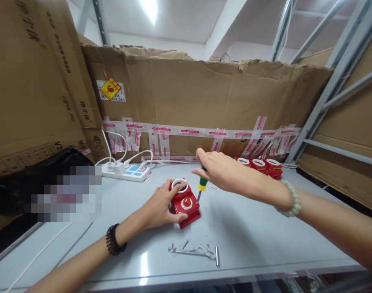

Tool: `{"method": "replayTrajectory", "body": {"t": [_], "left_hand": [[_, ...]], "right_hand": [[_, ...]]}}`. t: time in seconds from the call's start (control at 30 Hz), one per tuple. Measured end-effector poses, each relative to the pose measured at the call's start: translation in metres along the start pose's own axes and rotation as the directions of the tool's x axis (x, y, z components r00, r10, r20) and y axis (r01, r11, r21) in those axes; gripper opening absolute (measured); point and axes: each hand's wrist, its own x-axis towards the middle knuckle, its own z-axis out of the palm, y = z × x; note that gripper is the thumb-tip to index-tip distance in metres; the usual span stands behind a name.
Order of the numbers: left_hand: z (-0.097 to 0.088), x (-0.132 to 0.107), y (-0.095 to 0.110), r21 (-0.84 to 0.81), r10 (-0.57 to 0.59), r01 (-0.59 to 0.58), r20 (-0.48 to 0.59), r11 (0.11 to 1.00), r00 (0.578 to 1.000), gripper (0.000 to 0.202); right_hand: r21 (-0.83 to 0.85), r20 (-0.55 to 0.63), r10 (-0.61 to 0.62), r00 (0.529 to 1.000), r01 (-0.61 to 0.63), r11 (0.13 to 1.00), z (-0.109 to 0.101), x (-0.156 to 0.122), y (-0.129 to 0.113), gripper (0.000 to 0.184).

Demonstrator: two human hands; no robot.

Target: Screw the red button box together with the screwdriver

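A small red plastic device (186, 204) with a white ring on top and a round red button stands on the grey table (265, 236). My left hand (159, 205) is wrapped round its left side and holds it steady. My right hand (222, 171) grips a screwdriver (202, 185) with a green and yellow handle. The screwdriver points down, and its tip meets the right side of the device. A bead bracelet sits on my right wrist, a dark band on my left.
Loose screws and a metal T-shaped tool (201, 252) lie near the front edge. More red devices (260, 165) sit at the back right. A white power strip (127, 171) with cables lies at the back left. Cardboard walls (204, 101) and a metal rack (326, 97) surround the table.
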Motion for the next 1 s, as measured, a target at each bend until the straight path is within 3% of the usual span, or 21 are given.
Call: {"method": "replayTrajectory", "body": {"t": [0.07,0.2,0.37,0.47,0.6,0.8,1.0], "left_hand": [[-0.0006,0.0003,0.0004,-0.009,0.003,-0.003,0.002,1.0,1.0,0.08],[0.0,0.0005,0.0,-0.003,0.004,-0.004,0.001,1.0,1.0,0.08],[0.0009,-0.0002,-0.0016,0.002,0.006,-0.006,-0.005,1.0,1.0,0.078],[-0.0001,-0.0002,-0.0008,-0.009,0.019,-0.019,-0.015,1.0,1.0,0.08],[0.0,-0.0001,-0.0009,-0.012,0.021,-0.021,-0.02,1.0,1.0,0.079],[0.0013,-0.0003,-0.0026,-0.01,0.019,-0.019,-0.016,1.0,1.0,0.077],[-0.0005,0.0002,0.0,-0.01,0.014,-0.015,-0.01,1.0,1.0,0.08]], "right_hand": [[0.089,0.016,-0.045,0.999,0.044,0.995,-0.0012,0.0014,0.0006,0.016],[0.208,0.064,-0.078,0.995,0.064,0.976,-0.0071,0.0008,-0.0009,0.025],[0.095,0.032,0.029,0.999,-0.032,0.995,-0.0012,-0.001,-0.0009,0.026],[0.134,0.021,-0.031,0.999,0.028,0.991,-0.0011,-0.0002,0.0024,0.022],[0.248,0.052,-0.13,0.99,0.113,0.962,-0.0072,-0.001,0.0024,0.033],[0.095,0.024,0.001,1.0,-0.003,0.995,-0.0018,0.0,-0.0025,0.018],[0.22,0.007,-0.066,0.998,0.063,0.973,-0.0019,0.0005,0.0022,0.031]]}}
